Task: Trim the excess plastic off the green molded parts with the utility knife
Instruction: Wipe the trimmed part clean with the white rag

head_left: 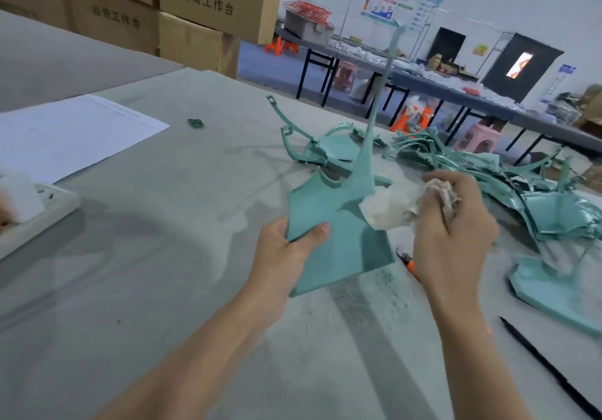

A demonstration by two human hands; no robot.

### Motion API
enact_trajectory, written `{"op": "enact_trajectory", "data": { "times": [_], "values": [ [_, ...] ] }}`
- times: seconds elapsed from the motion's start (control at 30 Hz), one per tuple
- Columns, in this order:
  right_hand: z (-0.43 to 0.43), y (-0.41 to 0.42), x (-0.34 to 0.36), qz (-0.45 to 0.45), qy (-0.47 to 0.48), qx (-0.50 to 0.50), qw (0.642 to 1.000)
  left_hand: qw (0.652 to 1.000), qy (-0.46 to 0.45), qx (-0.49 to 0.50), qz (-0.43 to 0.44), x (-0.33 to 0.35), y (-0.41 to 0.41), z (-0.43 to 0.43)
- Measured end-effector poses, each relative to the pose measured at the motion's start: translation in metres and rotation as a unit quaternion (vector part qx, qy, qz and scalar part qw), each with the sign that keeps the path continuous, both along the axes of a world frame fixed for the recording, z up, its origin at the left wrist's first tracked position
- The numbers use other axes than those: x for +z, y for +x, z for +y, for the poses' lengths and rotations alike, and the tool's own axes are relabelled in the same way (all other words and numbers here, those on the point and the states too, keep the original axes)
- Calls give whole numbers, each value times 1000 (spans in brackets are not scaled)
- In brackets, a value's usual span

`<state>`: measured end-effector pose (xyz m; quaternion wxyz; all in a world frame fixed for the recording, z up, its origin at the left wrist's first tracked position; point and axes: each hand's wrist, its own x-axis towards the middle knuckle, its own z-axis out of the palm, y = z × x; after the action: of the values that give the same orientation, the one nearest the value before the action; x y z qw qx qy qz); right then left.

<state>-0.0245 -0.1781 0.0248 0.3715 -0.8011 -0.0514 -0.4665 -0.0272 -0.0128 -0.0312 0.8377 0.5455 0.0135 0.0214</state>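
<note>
My left hand (286, 250) grips the lower left edge of a flat green molded part (338, 224) and holds it up above the table, its long thin spike pointing upward. In my right hand (456, 224) a crumpled white cloth (391, 208) is bunched and pressed against the part's right edge. An orange and black tool (407, 261), perhaps the utility knife, lies on the table just behind my right wrist, mostly hidden. A pile of green molded parts (456, 159) covers the table at the right.
A grey table (163, 256) with green shavings lies beneath my arms. A paper sheet (65, 133) and a white tray (35, 214) sit at the left. A black strip (547, 367) lies at the right front. Another green part (553, 289) rests at the right. Cardboard boxes (195, 12) stand behind.
</note>
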Motion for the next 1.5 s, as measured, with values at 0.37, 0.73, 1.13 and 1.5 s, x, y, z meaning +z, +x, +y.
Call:
{"op": "enact_trajectory", "data": {
  "times": [0.37,0.73,1.13,1.5],
  "values": [
    [12,-10,-10,199,107,280,933,995,-69,-65,-9,0,5,12],
    [-1,-44,-18,134,310,190,922,978,-195,-12,-66,4,10,18],
    [34,-36,-12,-90,-137,98,982,977,-168,-133,-16,3,7,11],
    [27,-39,2,12,-119,142,983,990,10,-107,-93,-3,4,10]
  ]
}}
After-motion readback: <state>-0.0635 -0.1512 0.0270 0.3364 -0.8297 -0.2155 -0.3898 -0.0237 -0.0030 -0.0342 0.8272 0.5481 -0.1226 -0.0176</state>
